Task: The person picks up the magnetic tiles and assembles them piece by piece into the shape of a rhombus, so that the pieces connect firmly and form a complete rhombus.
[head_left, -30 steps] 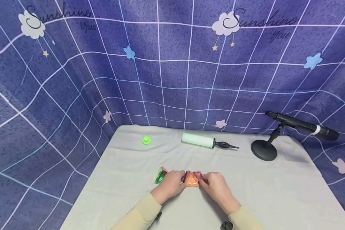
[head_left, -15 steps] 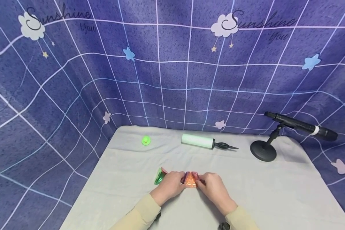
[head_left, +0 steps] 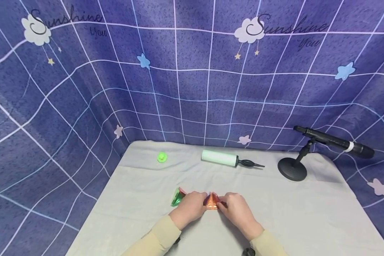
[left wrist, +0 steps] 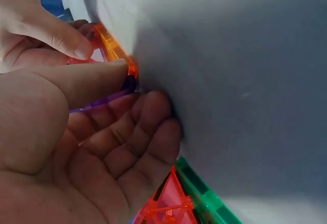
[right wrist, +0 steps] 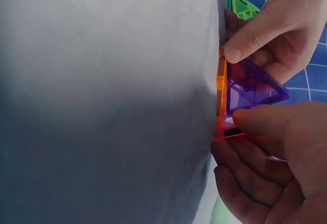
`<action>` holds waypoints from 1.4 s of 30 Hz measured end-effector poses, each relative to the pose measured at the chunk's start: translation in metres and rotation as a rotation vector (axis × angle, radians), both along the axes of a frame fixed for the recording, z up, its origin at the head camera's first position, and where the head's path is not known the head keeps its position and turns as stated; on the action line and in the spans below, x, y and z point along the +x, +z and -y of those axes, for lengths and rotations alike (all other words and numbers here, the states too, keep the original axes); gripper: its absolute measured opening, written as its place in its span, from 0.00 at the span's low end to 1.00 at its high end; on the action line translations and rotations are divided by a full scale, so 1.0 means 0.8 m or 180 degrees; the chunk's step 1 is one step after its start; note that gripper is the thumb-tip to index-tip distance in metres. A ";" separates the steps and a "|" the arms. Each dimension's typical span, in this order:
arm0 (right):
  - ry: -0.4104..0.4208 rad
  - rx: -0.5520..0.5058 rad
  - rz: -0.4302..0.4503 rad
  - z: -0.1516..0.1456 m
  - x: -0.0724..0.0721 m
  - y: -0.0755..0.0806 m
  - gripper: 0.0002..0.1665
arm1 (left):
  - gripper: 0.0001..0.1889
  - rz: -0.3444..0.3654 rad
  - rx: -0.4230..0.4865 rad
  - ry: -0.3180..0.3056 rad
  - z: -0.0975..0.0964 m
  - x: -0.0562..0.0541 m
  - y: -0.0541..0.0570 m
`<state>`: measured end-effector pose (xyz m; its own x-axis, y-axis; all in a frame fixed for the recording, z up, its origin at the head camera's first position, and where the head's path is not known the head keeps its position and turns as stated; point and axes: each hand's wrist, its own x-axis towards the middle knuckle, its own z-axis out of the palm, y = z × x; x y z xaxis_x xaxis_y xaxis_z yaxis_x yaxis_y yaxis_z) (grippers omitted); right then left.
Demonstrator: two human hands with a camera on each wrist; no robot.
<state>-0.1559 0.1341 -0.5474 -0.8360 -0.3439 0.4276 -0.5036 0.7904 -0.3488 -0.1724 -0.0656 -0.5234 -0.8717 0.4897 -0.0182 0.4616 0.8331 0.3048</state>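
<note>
Between my two hands stands a group of see-through triangular magnetic tiles: an orange tile (head_left: 212,202) faces me, with a purple tile (right wrist: 255,88) and a red tile (right wrist: 232,132) leaning in at its sides. My left hand (head_left: 190,206) pinches the purple tile by the corner it shares with the orange one, thumb in front. On the other side my right hand (head_left: 240,211) pinches the red tile between thumb and fingers. Just left of my left hand, partly hidden by it, sits another tile shape with green (head_left: 176,198) and red (left wrist: 171,198) faces.
On the white-covered table (head_left: 140,181), a small green duck (head_left: 161,157) sits at the back left. A pale green hand pump (head_left: 220,158) with a black nozzle lies at the back middle. A black microphone on a stand (head_left: 292,169) occupies the back right. Blue patterned cloth (head_left: 192,89) hangs behind.
My right hand has moved slightly left, bringing the red tile inward. The tile group has become narrower, its sides folded together into a point. The green-and-red shape has stayed put.
</note>
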 end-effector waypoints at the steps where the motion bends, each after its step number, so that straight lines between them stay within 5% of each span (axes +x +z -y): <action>1: 0.0007 0.0028 0.0004 0.000 0.000 0.000 0.06 | 0.08 -0.0005 -0.0014 -0.0007 0.000 0.000 0.001; 12: 0.0048 0.0361 -0.0077 0.008 0.001 0.009 0.10 | 0.07 -0.0321 -0.0315 -0.0168 -0.005 0.006 0.005; 18: 0.0048 0.0376 -0.0134 0.009 0.003 0.013 0.09 | 0.06 -0.0409 -0.0248 -0.0172 -0.005 0.007 0.003; 35: 0.0040 -0.0046 0.0180 0.005 0.009 0.008 0.07 | 0.15 -0.0411 0.0166 -0.0141 0.017 0.005 -0.015; 42: -0.0006 -0.0067 0.0435 -0.003 0.013 0.011 0.08 | 0.09 -0.0391 0.0460 -0.0204 0.034 0.009 -0.006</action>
